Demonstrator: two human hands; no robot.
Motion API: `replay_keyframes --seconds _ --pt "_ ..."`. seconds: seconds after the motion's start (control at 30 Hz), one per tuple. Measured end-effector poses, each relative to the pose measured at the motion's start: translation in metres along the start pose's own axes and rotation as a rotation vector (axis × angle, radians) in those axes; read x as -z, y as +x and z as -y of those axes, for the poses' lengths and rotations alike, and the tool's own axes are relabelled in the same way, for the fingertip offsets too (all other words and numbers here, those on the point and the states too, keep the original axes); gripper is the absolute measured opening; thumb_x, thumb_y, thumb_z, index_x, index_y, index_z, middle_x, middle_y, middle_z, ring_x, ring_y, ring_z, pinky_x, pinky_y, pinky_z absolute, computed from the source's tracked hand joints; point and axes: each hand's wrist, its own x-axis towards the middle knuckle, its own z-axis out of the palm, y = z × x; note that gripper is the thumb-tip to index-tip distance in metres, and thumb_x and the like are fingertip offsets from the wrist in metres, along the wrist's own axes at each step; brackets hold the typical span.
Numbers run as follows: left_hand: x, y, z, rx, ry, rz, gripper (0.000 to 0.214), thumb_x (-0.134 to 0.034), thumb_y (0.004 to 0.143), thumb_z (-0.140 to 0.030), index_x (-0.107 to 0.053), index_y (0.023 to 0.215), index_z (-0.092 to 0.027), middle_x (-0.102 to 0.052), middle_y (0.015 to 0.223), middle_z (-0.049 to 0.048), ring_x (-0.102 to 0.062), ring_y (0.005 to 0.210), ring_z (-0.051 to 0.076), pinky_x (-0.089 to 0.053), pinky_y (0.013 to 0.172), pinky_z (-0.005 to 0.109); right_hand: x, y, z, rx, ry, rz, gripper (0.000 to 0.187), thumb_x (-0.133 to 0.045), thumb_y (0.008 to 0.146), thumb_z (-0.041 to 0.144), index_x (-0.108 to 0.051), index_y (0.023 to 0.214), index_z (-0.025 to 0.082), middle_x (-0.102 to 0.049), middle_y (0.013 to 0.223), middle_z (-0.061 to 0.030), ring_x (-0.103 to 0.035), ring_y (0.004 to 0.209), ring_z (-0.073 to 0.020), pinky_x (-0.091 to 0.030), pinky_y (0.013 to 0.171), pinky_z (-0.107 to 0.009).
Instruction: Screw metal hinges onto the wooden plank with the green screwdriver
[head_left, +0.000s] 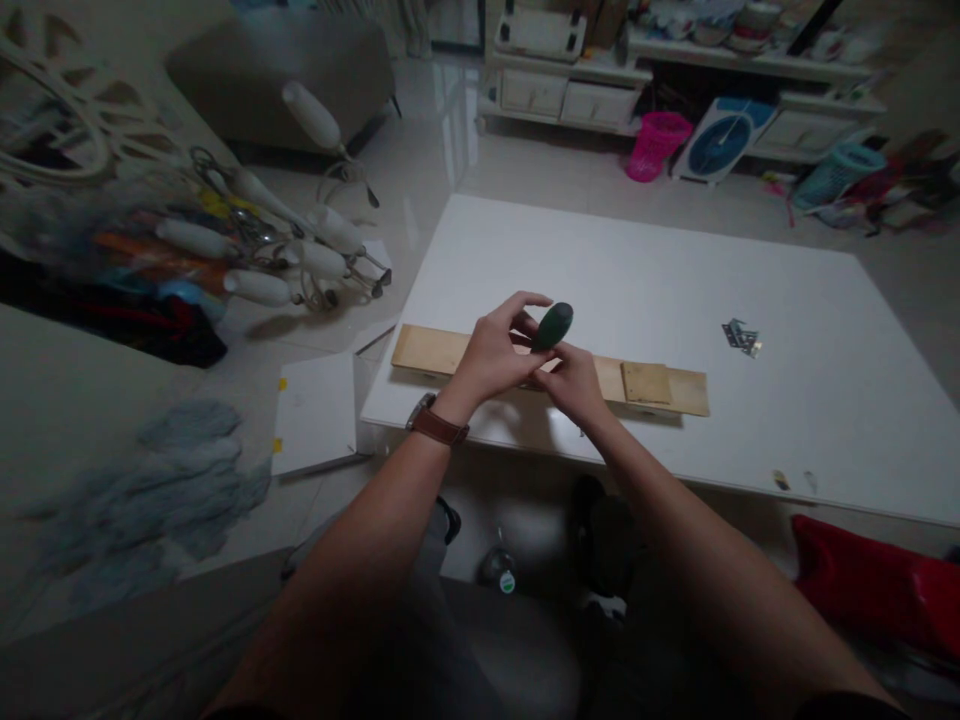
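Observation:
My left hand (499,352), with a brown watch strap at the wrist, curls its fingers round the dark green handle of a tool (553,325), likely a screwdriver. Close under it, my right hand (574,380) is closed round the lower part of the same tool. Both hands hover over a long wooden strip (431,352) lying on a white table (660,280). A small square wooden block (646,383) sits on the strip to the right of my hands. The tool's tip is hidden behind my fingers.
A small pile of metal hardware (741,337) lies on the table to the right. A white board (315,412) lies on the floor at the left. White-handled tools (259,250) hang blurred at the far left. A red bag (877,585) sits at the lower right.

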Motion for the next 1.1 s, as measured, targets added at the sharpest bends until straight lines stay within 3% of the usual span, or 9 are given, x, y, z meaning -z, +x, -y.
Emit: replay_keyframes --seconds 0.1,0.23,0.37,0.6,0.87,1.0,1.1 --pt "0.000 -0.002 -0.001 0.005 -0.058 0.057 0.060 -0.076 0.074 -0.004 -0.060 0.128 -0.024 -0.072 0.095 -0.0003 -0.073 0.084 0.014 -0.064 0.080 0.029 0.002 0.000 0.001 0.012 0.037 0.034 0.026 -0.073 0.076 0.029 -0.080 0.098 0.020 -0.082 0.092 -0.0062 -0.073 0.081 -0.0246 -0.054 0.061 -0.031" --pt "-0.001 -0.002 0.000 -0.030 -0.074 0.064 0.057 -0.069 0.075 -0.002 -0.058 0.126 -0.024 -0.073 0.103 0.0018 -0.073 0.094 0.016 -0.063 0.084 0.030 0.003 0.000 -0.002 -0.004 0.041 0.068 0.020 -0.069 0.079 0.030 -0.078 0.093 0.019 -0.081 0.089 -0.0068 -0.074 0.084 -0.0251 -0.054 0.061 -0.030" --pt "-0.002 -0.001 0.000 -0.062 -0.002 0.032 0.052 -0.074 0.074 -0.005 -0.060 0.120 -0.023 -0.072 0.112 0.0033 -0.070 0.103 0.018 -0.062 0.086 0.030 0.003 -0.001 -0.005 -0.002 0.029 0.050 0.020 -0.067 0.079 0.025 -0.077 0.095 0.020 -0.081 0.091 -0.0062 -0.074 0.084 -0.0249 -0.054 0.062 -0.030" --pt "-0.003 0.001 0.001 -0.064 0.140 -0.042 0.045 -0.089 0.069 -0.014 -0.065 0.107 -0.021 -0.070 0.103 0.0011 -0.065 0.088 0.015 -0.057 0.072 0.026 0.002 -0.002 -0.001 0.027 -0.071 -0.018 0.016 -0.067 0.077 0.021 -0.077 0.090 0.019 -0.079 0.083 -0.0038 -0.070 0.075 -0.0230 -0.050 0.066 -0.030" --pt "-0.003 -0.002 -0.008 -0.045 0.223 -0.015 0.040 -0.084 0.075 -0.013 -0.066 0.110 -0.020 -0.072 0.108 0.0031 -0.067 0.095 0.016 -0.057 0.076 0.026 -0.006 -0.003 0.001 0.000 -0.243 -0.026 0.009 -0.070 0.075 0.017 -0.074 0.081 0.022 -0.079 0.080 -0.0026 -0.070 0.073 -0.0239 -0.050 0.072 -0.033" --pt "-0.004 -0.002 -0.010 -0.002 0.233 -0.151 0.042 -0.086 0.071 -0.012 -0.067 0.108 -0.021 -0.072 0.106 0.0023 -0.066 0.091 0.015 -0.056 0.072 0.025 -0.006 -0.004 0.002 -0.007 -0.164 -0.019 0.006 -0.073 0.076 0.021 -0.069 0.080 0.024 -0.078 0.078 -0.0010 -0.070 0.071 -0.0218 -0.054 0.075 -0.034" --pt "-0.004 -0.001 -0.009 0.077 0.222 -0.234 0.047 -0.091 0.069 -0.016 -0.068 0.110 -0.022 -0.071 0.092 -0.0009 -0.064 0.079 0.013 -0.053 0.066 0.024 -0.003 -0.005 0.004 -0.008 -0.143 -0.001 0.010 -0.071 0.078 0.024 -0.067 0.088 0.024 -0.077 0.083 -0.0022 -0.071 0.075 -0.0220 -0.055 0.073 -0.034"
